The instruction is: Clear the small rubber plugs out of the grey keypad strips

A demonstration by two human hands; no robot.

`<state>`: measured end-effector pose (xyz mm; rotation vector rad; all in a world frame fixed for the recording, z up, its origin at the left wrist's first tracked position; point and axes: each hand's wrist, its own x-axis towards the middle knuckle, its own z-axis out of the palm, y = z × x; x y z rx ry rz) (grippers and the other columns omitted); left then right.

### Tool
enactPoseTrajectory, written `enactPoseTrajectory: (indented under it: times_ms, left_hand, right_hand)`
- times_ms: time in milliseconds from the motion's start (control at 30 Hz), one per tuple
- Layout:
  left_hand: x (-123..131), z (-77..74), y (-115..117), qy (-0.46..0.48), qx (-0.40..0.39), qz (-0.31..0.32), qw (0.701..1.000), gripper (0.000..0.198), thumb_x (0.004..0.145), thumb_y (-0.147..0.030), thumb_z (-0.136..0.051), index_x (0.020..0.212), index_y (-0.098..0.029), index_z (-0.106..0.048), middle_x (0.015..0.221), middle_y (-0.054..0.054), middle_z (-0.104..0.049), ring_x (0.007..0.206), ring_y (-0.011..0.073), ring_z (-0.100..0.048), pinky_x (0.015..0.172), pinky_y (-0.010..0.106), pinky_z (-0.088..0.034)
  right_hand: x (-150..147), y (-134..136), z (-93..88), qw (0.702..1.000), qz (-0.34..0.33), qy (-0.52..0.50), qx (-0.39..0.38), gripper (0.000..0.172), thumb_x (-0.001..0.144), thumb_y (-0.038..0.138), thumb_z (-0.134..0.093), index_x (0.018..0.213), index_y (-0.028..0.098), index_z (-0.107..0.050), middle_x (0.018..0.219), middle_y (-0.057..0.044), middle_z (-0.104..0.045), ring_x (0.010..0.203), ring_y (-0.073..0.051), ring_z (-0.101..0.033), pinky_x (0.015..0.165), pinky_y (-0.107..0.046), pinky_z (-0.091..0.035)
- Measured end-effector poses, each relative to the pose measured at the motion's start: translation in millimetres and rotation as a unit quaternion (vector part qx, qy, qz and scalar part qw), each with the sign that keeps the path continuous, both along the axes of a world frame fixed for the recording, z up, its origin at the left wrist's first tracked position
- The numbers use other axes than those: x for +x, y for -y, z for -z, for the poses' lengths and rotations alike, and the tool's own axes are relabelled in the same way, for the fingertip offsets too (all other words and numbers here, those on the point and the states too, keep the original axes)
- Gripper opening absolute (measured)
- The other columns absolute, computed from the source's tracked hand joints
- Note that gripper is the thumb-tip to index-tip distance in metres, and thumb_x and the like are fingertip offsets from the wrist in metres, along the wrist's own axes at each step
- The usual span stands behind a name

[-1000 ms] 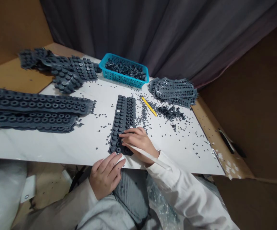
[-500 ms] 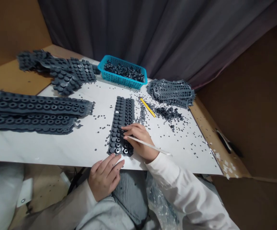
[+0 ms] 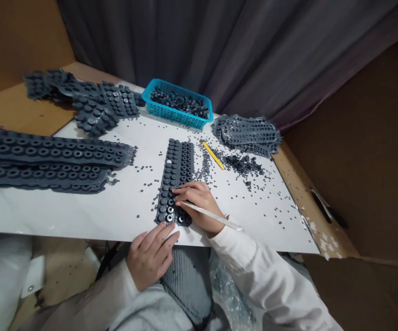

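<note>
A dark grey rubber strip of ring-shaped parts (image 3: 177,174) lies lengthwise on the white board (image 3: 82,211) in front of me. My right hand (image 3: 199,204) rests on the strip's near part, fingers pinched round a thin white stick (image 3: 213,215) whose tip touches the rings. My left hand (image 3: 150,255) sits at the board's near edge, fingertips pressing the strip's near end, fingers loosely curled and holding nothing.
A blue basket (image 3: 177,108) of loose rings stands at the back. Long rubber strips (image 3: 47,158) lie at the left, a heap (image 3: 92,103) behind them, another stack (image 3: 247,133) at the right. A yellow stick (image 3: 213,155), small punched discs and a pile of bits (image 3: 243,163) lie around.
My right hand shifted slightly up along the strip and back a little, the stick moving with it. My left hand stayed at the near edge.
</note>
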<state>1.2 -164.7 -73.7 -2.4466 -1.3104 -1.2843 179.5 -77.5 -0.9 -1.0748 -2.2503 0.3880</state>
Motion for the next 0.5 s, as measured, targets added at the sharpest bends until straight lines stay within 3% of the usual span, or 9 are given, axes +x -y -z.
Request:
enactPoseTrajectory:
  times_ms: [267, 367, 500]
  left_hand:
    - [0.1, 3.4, 0.3, -0.003, -0.009, -0.001, 1.0, 0.028, 0.084, -0.02, -0.054, 0.108, -0.028, -0.065, 0.108, -0.003, -0.072, 0.102, 0.0153, -0.062, 0.09, 0.03, -0.032]
    - [0.0, 4.1, 0.9, 0.0, -0.006, 0.0, 1.0, 0.029, 0.083, -0.019, -0.055, 0.109, -0.028, -0.065, 0.107, -0.003, -0.072, 0.102, 0.0149, -0.062, 0.092, 0.029, -0.032]
    - [0.3, 4.5, 1.4, -0.001, -0.009, 0.0, 1.0, 0.029, 0.083, -0.019, -0.056, 0.109, -0.028, -0.065, 0.107, -0.003, -0.072, 0.101, 0.0149, -0.063, 0.091, 0.029, -0.033]
  right_hand:
    - [-1.5, -12.5, -0.4, 0.988, 0.049, 0.098, 0.11, 0.017, 0.095, 0.027, -0.051, 0.085, 0.021, -0.063, 0.107, -0.002, -0.073, 0.091, -0.017, -0.06, 0.081, -0.036, -0.036]
    - [0.8, -16.3, -4.0, 0.993, 0.069, 0.055, 0.073, 0.014, 0.094, 0.026, -0.052, 0.085, 0.021, -0.062, 0.104, -0.003, -0.074, 0.091, -0.018, -0.06, 0.084, -0.036, -0.038]
    - [2.6, -12.2, -6.4, 0.999, 0.017, -0.034, -0.004, 0.008, 0.091, 0.027, -0.056, 0.085, 0.023, -0.061, 0.105, -0.003, -0.073, 0.097, -0.02, -0.059, 0.088, -0.039, -0.042]
